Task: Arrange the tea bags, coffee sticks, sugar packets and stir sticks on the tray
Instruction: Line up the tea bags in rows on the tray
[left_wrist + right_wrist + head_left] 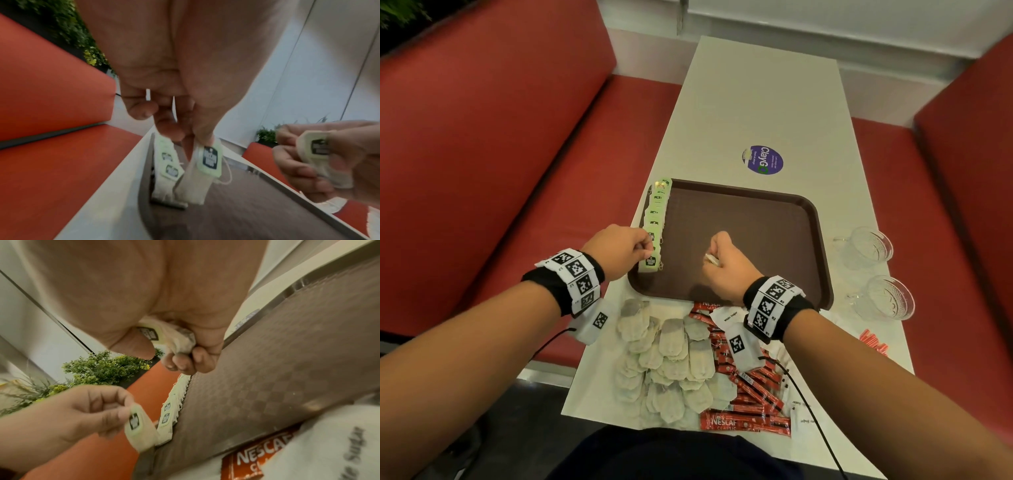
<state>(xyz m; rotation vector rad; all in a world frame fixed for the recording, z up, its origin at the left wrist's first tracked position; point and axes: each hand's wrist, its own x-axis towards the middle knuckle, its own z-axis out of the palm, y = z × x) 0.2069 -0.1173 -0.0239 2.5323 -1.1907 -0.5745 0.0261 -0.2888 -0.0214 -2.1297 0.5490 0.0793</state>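
A brown tray (pixel 774 212) lies on the white table. Along its left edge runs a row of tea bags with green tags (pixel 655 219). My left hand (pixel 619 251) pinches one tea bag (pixel 202 168) by its top and holds it at the near end of that row (pixel 167 410). My right hand (pixel 726 262) hovers over the tray's middle, fingers curled round another tea bag (pixel 164 337), also seen from the left wrist (pixel 316 151). Loose tea bags (pixel 671 363), red coffee sticks (pixel 750 387) and white sugar packets (pixel 729 317) lie piled near me.
Two clear glass cups (pixel 869 245) (pixel 887 298) stand right of the tray. Red stir sticks (pixel 873 341) lie at the table's right edge. A round purple sticker (pixel 762 160) marks the table beyond the tray. Red bench seats (pixel 482 137) flank both sides.
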